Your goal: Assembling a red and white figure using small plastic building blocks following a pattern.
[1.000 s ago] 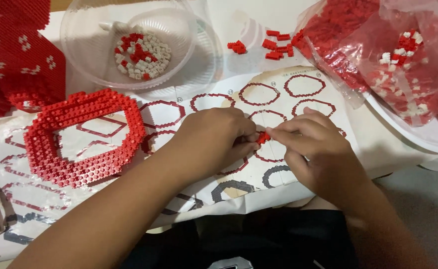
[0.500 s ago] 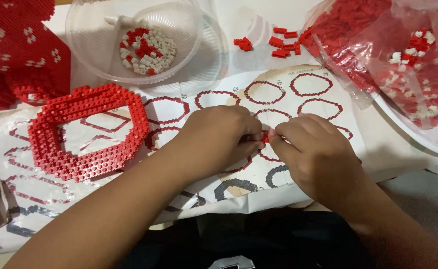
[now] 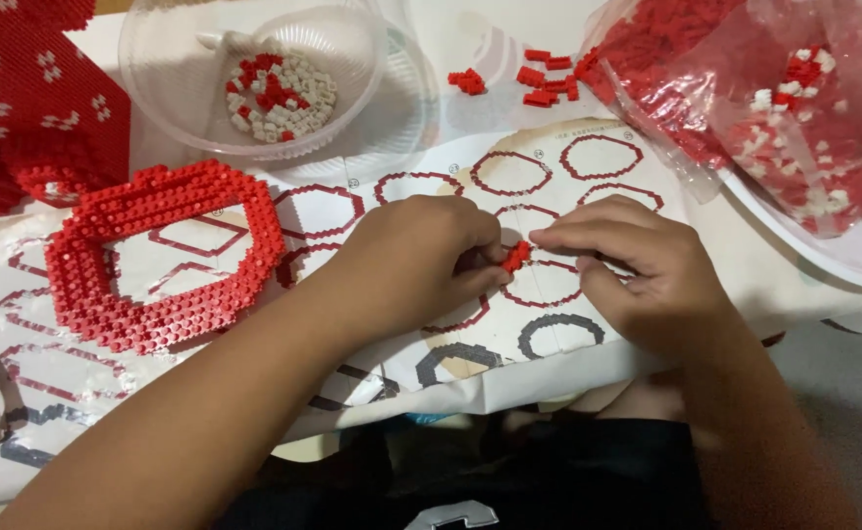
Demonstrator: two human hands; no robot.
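My left hand and my right hand meet over a paper instruction sheet printed with ring outlines. Between their fingertips they pinch a small cluster of red mini bricks; both hands grip it. To the left on the sheet lies a built red brick ring, octagon-shaped and hollow in the middle.
A clear plastic bowl with red and white bricks stands at the back. Loose red bricks lie beside it. Plastic bags of red and white bricks fill the right. A flat red built panel sits far left.
The view has shifted slightly. Both hands stay together on the small red piece, with only small finger movements.
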